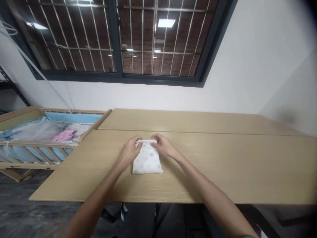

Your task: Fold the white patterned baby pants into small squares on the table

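Observation:
A white folded cloth point(147, 161) with a small faint print lies flat on the wooden table, near its front edge. My left hand point(132, 149) pinches the far left corner, thumb on top. At the far right corner, my right hand point(163, 145) grips the cloth the same way, its thumb pressed on the upper face. The far edge between both hands looks rolled or folded over. The fingers behind that edge are partly hidden.
The table point(223, 165) has a seam running across it toward the back. A wooden crib point(44, 145) with blue lining and several cloths stands at the left. Behind are a white wall point(235, 76) and a barred window point(158, 77).

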Available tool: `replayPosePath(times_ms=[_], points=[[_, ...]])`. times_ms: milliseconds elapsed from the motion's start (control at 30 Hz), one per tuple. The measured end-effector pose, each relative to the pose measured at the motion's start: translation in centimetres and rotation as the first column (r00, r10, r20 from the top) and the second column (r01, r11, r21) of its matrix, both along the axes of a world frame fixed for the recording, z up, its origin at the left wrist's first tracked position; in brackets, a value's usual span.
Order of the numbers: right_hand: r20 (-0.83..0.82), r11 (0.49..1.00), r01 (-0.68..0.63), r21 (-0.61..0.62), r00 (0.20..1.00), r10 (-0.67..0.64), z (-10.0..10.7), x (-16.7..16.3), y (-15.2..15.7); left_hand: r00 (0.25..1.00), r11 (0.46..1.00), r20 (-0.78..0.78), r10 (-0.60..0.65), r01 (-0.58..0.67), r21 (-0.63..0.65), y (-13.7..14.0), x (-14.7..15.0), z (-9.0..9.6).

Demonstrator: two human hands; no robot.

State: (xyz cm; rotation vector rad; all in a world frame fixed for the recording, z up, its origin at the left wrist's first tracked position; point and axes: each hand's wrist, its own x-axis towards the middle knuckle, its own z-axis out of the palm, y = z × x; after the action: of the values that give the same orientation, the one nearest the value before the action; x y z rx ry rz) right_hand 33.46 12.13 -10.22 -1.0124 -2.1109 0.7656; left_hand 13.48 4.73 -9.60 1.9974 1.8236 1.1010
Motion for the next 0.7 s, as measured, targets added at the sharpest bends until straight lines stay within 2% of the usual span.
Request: replayPosePath(times_ms=[100, 200, 300, 400, 500, 567, 633, 700], points=[[0.059, 0.991, 0.125, -0.042, 0.991, -0.123, -3.2, -1.2, 4.2, 0.998, 0.998, -0.064, 0.005, -0.008, -0.055, 4.4, 0.3, -1.4], [0.101, 0.988, 0.155, -0.026, 0.983, -0.152, -4.9, -1.4, 5.4, 0.989, 0.997, -0.143, 0.041, -0.051, -0.063, 4.6, 1.1, -2.6], [0.094, 0.99, 0.096, 0.1, 0.99, -0.105, -4.7, -1.0, 3.8, 0.97, 0.994, -0.221, 0.104, -0.11, -0.015, 0.9, 2.4, -3.9], [0.171, 0.961, -0.167, 0.219, 0.976, 0.131, -3.3, -0.9, 0.2, 0.922, 0.991, -0.366, 0.124, -0.097, 0.092, -4.8, 4.0, -5.9], [0.294, 0.868, -0.481, 0.125, 0.853, 0.431, -1.9, -1.3, -3.9, 0.875, 0.988, -0.464, 0.14, -0.09, 0.127, -9.6, 5.6, -8.1], [0.341, 0.791, -0.611, 0.029, 0.75, 0.567, -1.8, -1.8, -5.7, 0.854, 0.987, -0.499, 0.149, -0.094, 0.133, -11.3, 6.2, -9.2], [0.368, 0.753, -0.656, -0.041, 0.691, 0.622, -2.5, -2.3, -6.3, 0.841, 0.984, -0.516, 0.164, -0.104, 0.143, -12.0, 6.5, -9.9], [0.4, 0.76, -0.646, -0.073, 0.679, 0.616, -3.6, -2.5, -5.5, 0.834, 0.979, -0.517, 0.19, -0.126, 0.158, -12.0, 6.6, -10.2]])
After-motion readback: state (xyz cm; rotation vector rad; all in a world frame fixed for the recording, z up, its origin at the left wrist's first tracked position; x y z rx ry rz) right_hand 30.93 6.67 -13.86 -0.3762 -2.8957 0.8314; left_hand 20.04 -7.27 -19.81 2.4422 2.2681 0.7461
